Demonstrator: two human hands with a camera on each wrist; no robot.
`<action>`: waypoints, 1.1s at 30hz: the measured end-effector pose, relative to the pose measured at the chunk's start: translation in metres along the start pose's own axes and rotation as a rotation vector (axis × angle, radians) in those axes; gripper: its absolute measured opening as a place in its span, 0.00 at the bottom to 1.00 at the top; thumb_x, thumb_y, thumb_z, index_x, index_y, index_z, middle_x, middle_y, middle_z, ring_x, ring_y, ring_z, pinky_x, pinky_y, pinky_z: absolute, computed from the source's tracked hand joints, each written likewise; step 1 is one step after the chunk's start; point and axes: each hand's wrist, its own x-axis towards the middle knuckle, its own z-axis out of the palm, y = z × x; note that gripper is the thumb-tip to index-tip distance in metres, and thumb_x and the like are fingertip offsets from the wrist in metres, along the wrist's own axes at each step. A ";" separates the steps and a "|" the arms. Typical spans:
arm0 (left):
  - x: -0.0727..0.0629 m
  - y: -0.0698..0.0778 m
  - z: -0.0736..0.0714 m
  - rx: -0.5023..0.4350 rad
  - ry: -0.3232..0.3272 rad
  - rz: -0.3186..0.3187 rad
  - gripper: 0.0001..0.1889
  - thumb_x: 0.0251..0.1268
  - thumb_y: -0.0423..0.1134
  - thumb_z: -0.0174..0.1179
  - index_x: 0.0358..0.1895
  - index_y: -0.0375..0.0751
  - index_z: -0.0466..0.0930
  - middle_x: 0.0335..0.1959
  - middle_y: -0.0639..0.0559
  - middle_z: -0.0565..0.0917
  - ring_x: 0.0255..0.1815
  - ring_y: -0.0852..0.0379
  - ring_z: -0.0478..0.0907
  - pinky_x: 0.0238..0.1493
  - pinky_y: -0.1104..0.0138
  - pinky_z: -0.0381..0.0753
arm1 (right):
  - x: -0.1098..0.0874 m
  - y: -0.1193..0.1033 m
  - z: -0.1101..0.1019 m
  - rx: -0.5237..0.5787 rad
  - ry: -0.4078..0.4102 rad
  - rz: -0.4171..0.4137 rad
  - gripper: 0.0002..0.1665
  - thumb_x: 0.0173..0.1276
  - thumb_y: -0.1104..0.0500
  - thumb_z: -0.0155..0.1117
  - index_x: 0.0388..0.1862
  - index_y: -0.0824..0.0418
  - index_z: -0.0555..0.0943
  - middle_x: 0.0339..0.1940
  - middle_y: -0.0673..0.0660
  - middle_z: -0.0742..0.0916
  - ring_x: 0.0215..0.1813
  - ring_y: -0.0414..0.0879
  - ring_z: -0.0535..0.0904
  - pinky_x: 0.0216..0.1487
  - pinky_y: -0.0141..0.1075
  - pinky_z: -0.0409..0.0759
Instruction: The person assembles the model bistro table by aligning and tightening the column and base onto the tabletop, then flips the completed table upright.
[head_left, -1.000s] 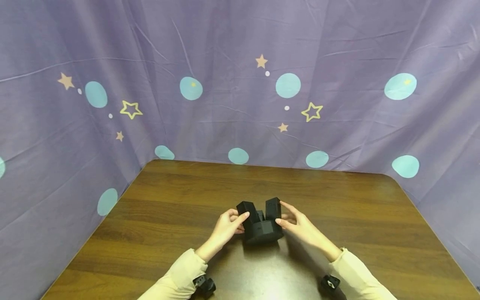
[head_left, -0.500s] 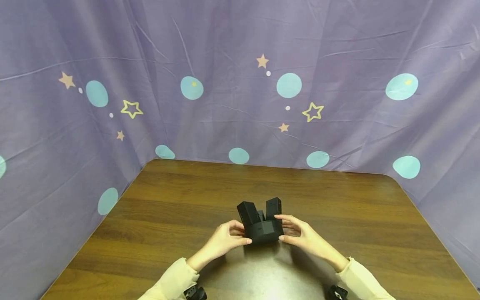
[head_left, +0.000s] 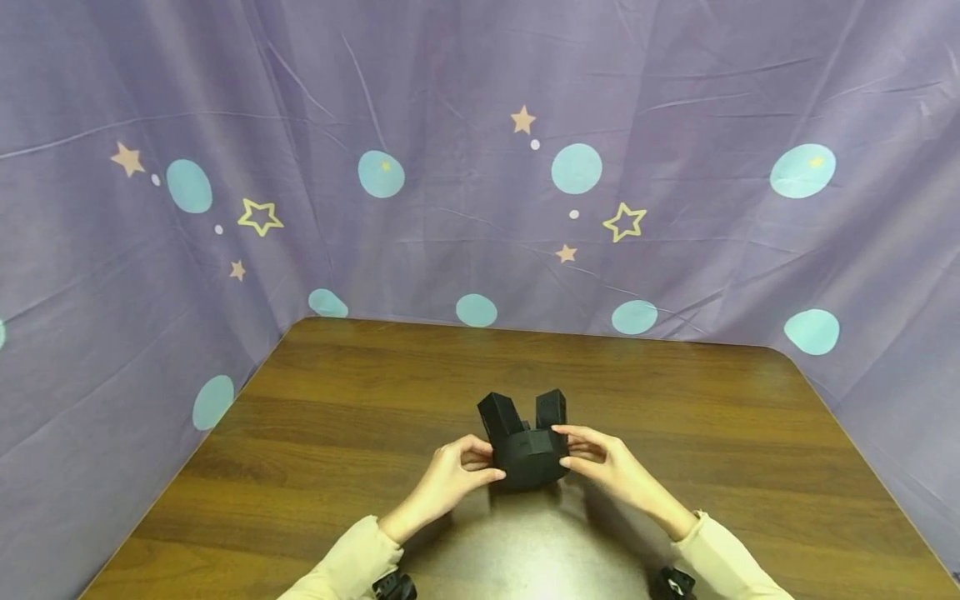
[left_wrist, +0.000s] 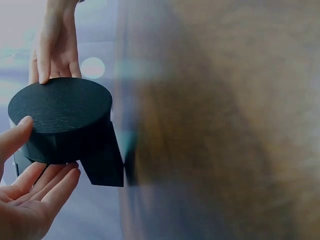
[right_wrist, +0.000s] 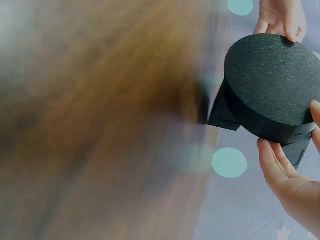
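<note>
A black object with a round, disc-like base [head_left: 531,471] and rectangular blocks jutting from it is held between both hands. The left block [head_left: 498,415] and right block [head_left: 551,408] lean apart in the head view, with a smaller part between them. My left hand [head_left: 448,482] grips the disc's left side, thumb on its flat face and fingers behind. On the opposite side, my right hand [head_left: 617,468] pinches the rim in the same way. The flat, finely textured face [right_wrist: 275,75] fills much of the right wrist view; in the left wrist view the disc [left_wrist: 60,107] hides some fingertips.
The brown wooden table [head_left: 360,375] stretches out under and around the hands. A purple curtain [head_left: 465,208] with stars and dots hangs behind and beside it. Dark camera units sit at the left wrist [head_left: 394,586] and right wrist [head_left: 672,583].
Both hands have shifted from the upright blocks down to the round base. The object has then tipped, so more of its flat face shows toward the head camera.
</note>
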 end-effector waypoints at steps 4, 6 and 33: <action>0.003 0.010 -0.001 -0.004 0.039 0.005 0.12 0.48 0.27 0.63 0.35 0.23 0.74 0.36 0.33 0.79 0.39 0.40 0.78 0.36 0.72 0.78 | 0.004 -0.003 -0.003 0.004 0.034 -0.005 0.24 0.60 0.64 0.59 0.56 0.68 0.71 0.42 0.64 0.80 0.44 0.43 0.78 0.43 0.33 0.78; 0.006 0.012 -0.002 0.001 0.062 -0.001 0.12 0.49 0.28 0.62 0.36 0.24 0.75 0.36 0.33 0.79 0.38 0.41 0.79 0.35 0.72 0.78 | 0.007 -0.006 -0.004 -0.016 0.053 0.004 0.24 0.60 0.64 0.59 0.56 0.67 0.71 0.41 0.63 0.80 0.43 0.43 0.78 0.42 0.32 0.78; 0.037 -0.004 0.004 -0.347 0.123 -0.178 0.15 0.58 0.30 0.56 0.40 0.15 0.72 0.28 0.40 0.81 0.26 0.58 0.79 0.35 0.61 0.80 | 0.027 -0.009 -0.008 0.111 0.193 0.275 0.22 0.64 0.63 0.55 0.54 0.75 0.70 0.39 0.70 0.81 0.30 0.39 0.80 0.39 0.44 0.79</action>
